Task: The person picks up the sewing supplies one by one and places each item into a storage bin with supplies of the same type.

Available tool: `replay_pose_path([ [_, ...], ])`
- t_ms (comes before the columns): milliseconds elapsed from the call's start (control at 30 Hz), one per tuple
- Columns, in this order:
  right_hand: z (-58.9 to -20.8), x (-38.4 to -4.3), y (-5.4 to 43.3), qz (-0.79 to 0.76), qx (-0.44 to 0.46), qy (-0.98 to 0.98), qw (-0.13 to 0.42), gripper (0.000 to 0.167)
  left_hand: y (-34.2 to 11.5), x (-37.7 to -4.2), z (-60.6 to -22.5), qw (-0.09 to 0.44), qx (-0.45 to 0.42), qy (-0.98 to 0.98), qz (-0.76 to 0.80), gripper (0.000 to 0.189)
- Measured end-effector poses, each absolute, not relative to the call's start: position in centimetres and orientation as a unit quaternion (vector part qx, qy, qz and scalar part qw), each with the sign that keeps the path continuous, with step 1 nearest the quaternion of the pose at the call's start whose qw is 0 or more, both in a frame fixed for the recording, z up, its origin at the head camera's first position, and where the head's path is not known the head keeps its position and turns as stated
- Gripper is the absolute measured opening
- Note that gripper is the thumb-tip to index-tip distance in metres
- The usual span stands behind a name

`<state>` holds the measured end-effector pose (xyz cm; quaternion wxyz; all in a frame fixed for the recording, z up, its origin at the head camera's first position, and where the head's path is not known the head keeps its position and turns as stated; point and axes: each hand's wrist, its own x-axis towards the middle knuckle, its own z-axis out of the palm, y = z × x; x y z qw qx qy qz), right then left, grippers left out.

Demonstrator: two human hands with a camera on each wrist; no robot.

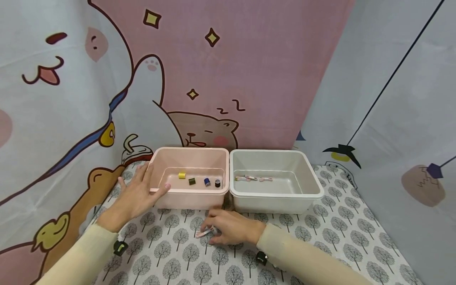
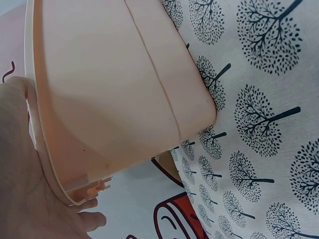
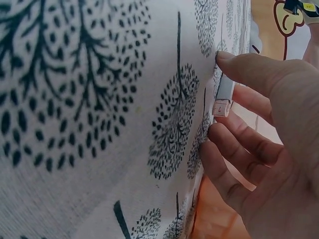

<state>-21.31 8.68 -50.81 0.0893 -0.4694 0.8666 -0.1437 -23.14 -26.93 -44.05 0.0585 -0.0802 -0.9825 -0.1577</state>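
My left hand [image 1: 137, 196] rests at the front left corner of the pink bin [image 1: 194, 200], thumb reaching over the front rim and fingers along the left side. In the left wrist view the palm lies against the bin's rim. Low over the cloth in front of the bins, my right hand [image 1: 231, 226] has its fingers bent around a folded measuring tape [image 1: 204, 233]. The right wrist view shows the tape's metal-tipped end [image 3: 223, 99] between thumb and fingers; part of it is hidden. Small thread spools, including a yellow spool [image 1: 182, 175], lie inside the pink bin.
A white bin [image 1: 274, 204] stands directly right of the pink one, with several folded tapes [image 1: 265, 179] at its left. Both sit on a tree-patterned cloth [image 1: 178, 253]. Printed cartoon curtains [image 1: 263, 79] hang behind and at the sides.
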Motion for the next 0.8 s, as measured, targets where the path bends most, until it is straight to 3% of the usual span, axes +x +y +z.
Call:
replay_pose_path([
  [400, -51.6, -22.1, 8.5, -0.185, -0.457, 0.864, 0.099, 0.041, -26.9, -23.1, -44.0, 0.062, -0.081, -0.982, -0.159, 0.114],
  [800, -52.3, -22.4, 8.2, -0.234, -0.456, 0.852, 0.107, 0.023, -26.9, -23.1, -43.9, 0.061, -0.082, -0.982, -0.158, 0.113],
])
